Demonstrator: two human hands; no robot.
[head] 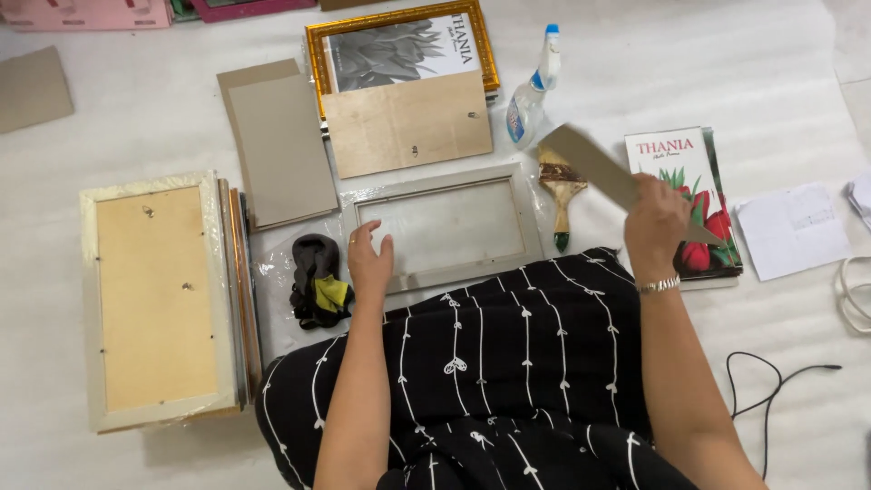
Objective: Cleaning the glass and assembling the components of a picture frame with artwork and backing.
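Observation:
A whitewashed picture frame (pixel 445 229) lies face down on the white floor sheet in front of my lap. My left hand (pixel 370 260) rests with fingers spread on its lower left corner. My right hand (pixel 655 220) grips a grey cardboard sheet (pixel 594 165), held tilted and blurred above the floor to the right of the frame. A wooden-handled paintbrush (pixel 560 192) lies just right of the frame, under the sheet.
A plywood backing board (pixel 408 124) leans on a gold frame (pixel 400 20) behind. Grey boards (pixel 279 145), a spray bottle (pixel 531 95), a tulip print (pixel 694 195), a black and yellow cloth (pixel 318 283), stacked frames (pixel 159 299) at left, a black cable (pixel 771 381) at right.

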